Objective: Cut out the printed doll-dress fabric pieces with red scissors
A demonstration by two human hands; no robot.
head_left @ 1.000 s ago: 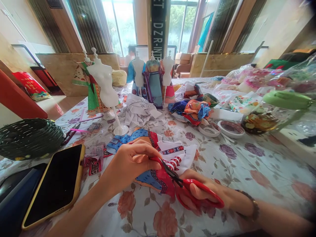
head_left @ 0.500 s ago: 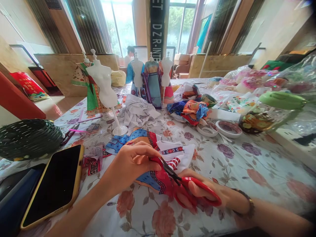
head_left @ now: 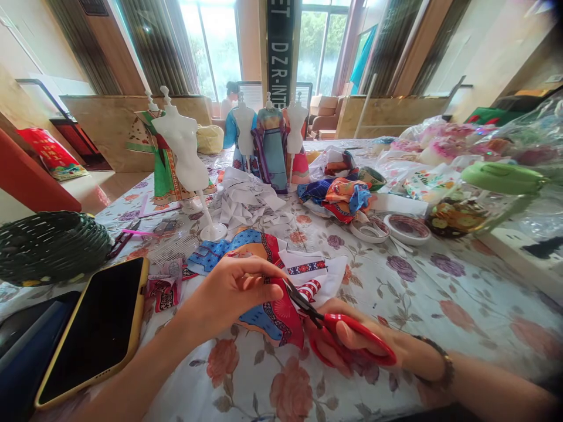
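My left hand (head_left: 229,290) pinches a piece of printed fabric (head_left: 272,313) in red, blue and orange, lifted slightly off the floral tablecloth (head_left: 422,293). My right hand (head_left: 347,337) grips red-handled scissors (head_left: 347,334), fingers through the loops. The dark blades (head_left: 301,299) point up-left and meet the cloth's edge just beside my left fingertips. A white printed cloth piece (head_left: 316,272) lies just behind the blades.
A phone in a yellow case (head_left: 94,331) lies at the near left by a dark woven basket (head_left: 50,246). A bare white mini mannequin (head_left: 185,152) stands behind; dressed mannequins (head_left: 270,143), fabric scraps (head_left: 343,196), small dishes (head_left: 407,228) and a green-lidded jar (head_left: 484,199) crowd the far side.
The scissors and my right hand have crept slightly left along the cloth; the fabric's lower edge has shifted a little under my left hand's pinch.
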